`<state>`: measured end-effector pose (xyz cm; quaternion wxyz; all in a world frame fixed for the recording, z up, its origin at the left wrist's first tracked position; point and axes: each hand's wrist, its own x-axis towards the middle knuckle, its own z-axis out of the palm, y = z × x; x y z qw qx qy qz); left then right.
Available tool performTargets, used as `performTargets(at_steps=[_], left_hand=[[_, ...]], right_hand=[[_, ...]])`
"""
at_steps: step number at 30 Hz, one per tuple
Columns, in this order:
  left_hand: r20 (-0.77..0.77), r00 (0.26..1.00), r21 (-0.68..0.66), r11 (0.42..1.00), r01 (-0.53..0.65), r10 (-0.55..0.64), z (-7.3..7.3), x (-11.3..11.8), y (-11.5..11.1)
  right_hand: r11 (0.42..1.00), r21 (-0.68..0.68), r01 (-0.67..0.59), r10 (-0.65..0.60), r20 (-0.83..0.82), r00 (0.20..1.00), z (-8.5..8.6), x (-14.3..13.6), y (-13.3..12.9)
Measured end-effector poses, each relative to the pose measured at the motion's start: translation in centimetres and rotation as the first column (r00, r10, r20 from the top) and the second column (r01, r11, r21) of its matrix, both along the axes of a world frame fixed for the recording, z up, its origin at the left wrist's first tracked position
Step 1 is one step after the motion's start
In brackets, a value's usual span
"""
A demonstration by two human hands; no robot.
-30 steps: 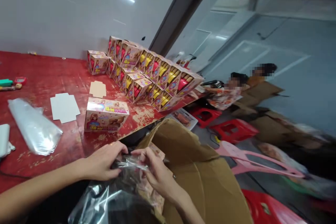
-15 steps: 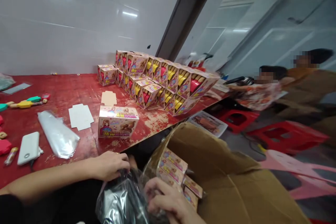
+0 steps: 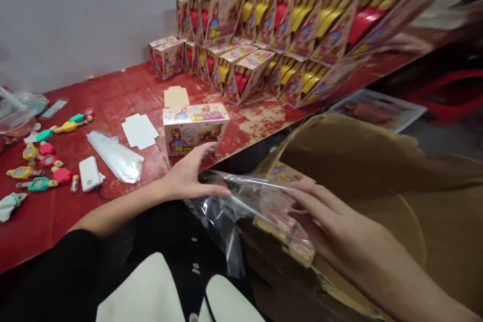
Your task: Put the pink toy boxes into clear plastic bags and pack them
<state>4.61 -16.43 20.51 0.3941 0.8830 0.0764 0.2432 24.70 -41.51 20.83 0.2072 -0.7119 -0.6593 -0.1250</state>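
Observation:
My left hand [image 3: 188, 176] is stretched over the table's front edge, thumb and fingers spread apart. Its thumb lies along the rim of a clear plastic bag [image 3: 234, 201] that hangs over the edge of a brown cardboard carton [image 3: 400, 176]. My right hand [image 3: 335, 216] reaches over the carton, and its fingertips grip the other side of the bag's rim, stretching it taut. Partly hidden by bag and hand, printed boxes sit inside the carton. Just beyond my left hand a printed box [image 3: 194, 128] stands on the red table [image 3: 113, 90].
Stacked display boxes [image 3: 302, 25] with yellow and red pieces line the back of the table. Left of the box lie white flat card [image 3: 139, 131], clear bags [image 3: 115, 156], a white power bank [image 3: 89, 173] and several colourful toy pieces [image 3: 41, 183]. A red stool [image 3: 453, 95] is at right.
My view has turned down and left. My left hand has gone from closed on the dark, shiny bag to spread at the clear bag's rim. My right hand has pulled the rim rightward over the carton.

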Motion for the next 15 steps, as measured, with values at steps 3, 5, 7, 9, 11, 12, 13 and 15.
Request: performTargets(at_steps=[3, 5, 7, 9, 11, 12, 13, 15], left_hand=[[0.008, 0.997, -0.064, 0.995, 0.078, -0.078, -1.1, 1.4, -0.2], [0.044, 0.990, -0.163, 0.977, 0.140, -0.134, -1.6, 1.5, 0.0], [0.083, 0.981, -0.127, 0.974, 0.186, -0.176, -1.6, 1.4, 0.4], [0.055, 0.984, 0.078, 0.983, 0.165, -0.169, -1.1, 1.1, 0.9], [-0.014, 0.987, 0.300, 0.941, 0.158, -0.161, -0.5, 0.7, 1.5], [-0.048, 0.982, 0.369, 0.911, 0.185, -0.180, -0.3, 0.4, 1.8], [-0.085, 0.974, 0.412, 0.883, 0.227, -0.211, -0.1, 0.0, 2.1], [-0.200, 0.948, 0.458, 0.832, 0.313, -0.247, -0.2, -1.1, 2.4]], right_hand=[[1.000, 0.010, -0.001, 0.000, 0.102, 0.995, 1.5, 0.5, 0.5], [0.999, -0.027, 0.037, -0.030, 0.219, 0.975, 1.8, 0.8, 0.6], [0.995, -0.065, 0.077, -0.050, 0.349, 0.936, 1.5, 1.1, 0.6], [0.989, -0.104, 0.104, -0.049, 0.436, 0.899, 1.2, 1.3, 0.5], [0.982, -0.155, 0.106, -0.026, 0.447, 0.894, 1.2, 1.6, 0.1], [0.979, -0.185, 0.081, 0.003, 0.413, 0.911, 1.2, 1.8, -0.2], [0.979, -0.203, 0.031, 0.044, 0.354, 0.934, 1.3, 2.0, -0.6], [0.971, -0.228, -0.079, 0.126, 0.200, 0.972, 1.0, 2.2, -1.7]])
